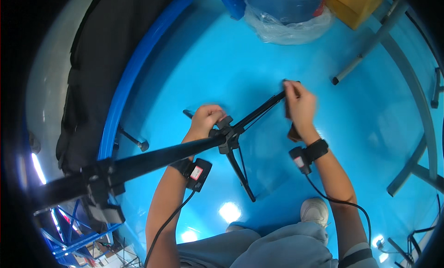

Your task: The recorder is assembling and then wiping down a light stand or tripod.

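A black tripod (172,156) stands on the floor, its column rising toward the lower left and its legs spread. My left hand (206,120) is closed at the central hub (226,135), fingers curled against a black knob or block there. Toward the right, my right hand (300,105) grips the outer end of one tripod leg (261,110). Something dark brown (293,133), perhaps a cloth, shows under that hand; its kind is not clear. Another leg (241,175) points toward my feet. Both wrists wear black straps with small cabled boxes.
Along the left runs a curved blue frame (121,99) beside dark fabric (99,64). A blue bin in clear plastic (289,30) and a yellow container (354,7) stand at the far side. Grey metal legs (418,92) rise on the right. My shoe (314,211) is near.
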`<state>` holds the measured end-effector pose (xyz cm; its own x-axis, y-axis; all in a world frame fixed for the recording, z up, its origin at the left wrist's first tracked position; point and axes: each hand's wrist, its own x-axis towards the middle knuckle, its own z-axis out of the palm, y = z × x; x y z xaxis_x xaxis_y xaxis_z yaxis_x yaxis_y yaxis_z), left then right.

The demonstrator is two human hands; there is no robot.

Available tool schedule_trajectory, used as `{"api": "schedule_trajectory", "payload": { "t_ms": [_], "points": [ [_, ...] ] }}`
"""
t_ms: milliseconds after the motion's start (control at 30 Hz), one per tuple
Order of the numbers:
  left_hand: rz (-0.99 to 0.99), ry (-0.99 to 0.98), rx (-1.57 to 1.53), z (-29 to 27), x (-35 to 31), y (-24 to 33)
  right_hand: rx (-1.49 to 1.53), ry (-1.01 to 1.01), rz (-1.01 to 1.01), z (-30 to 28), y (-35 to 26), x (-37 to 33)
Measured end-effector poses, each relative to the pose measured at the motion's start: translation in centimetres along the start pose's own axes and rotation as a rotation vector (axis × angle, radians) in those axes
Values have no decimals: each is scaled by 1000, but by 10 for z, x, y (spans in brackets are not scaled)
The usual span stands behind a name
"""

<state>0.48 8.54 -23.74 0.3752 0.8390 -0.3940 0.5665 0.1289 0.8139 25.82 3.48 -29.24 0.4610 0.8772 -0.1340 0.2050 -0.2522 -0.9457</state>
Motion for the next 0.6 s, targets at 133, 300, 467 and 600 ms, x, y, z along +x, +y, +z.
{"api": "schedule_trajectory", "payload": {
  "t_ms": [133,300,467,600],
  "points": [
    [-37,5,-88,-4,-9,0,102,-96,-383,32,-19,-41],
    [-36,21,-39,-7,-9,-1,-165,-63,-353,11,7,-12],
    [-11,72,-97,2,-8,5,-150,55,-203,1,4,11],
    [-1,83,-103,0,-13,10,-54,-210,-395,20,-28,-38]
  ]
}}
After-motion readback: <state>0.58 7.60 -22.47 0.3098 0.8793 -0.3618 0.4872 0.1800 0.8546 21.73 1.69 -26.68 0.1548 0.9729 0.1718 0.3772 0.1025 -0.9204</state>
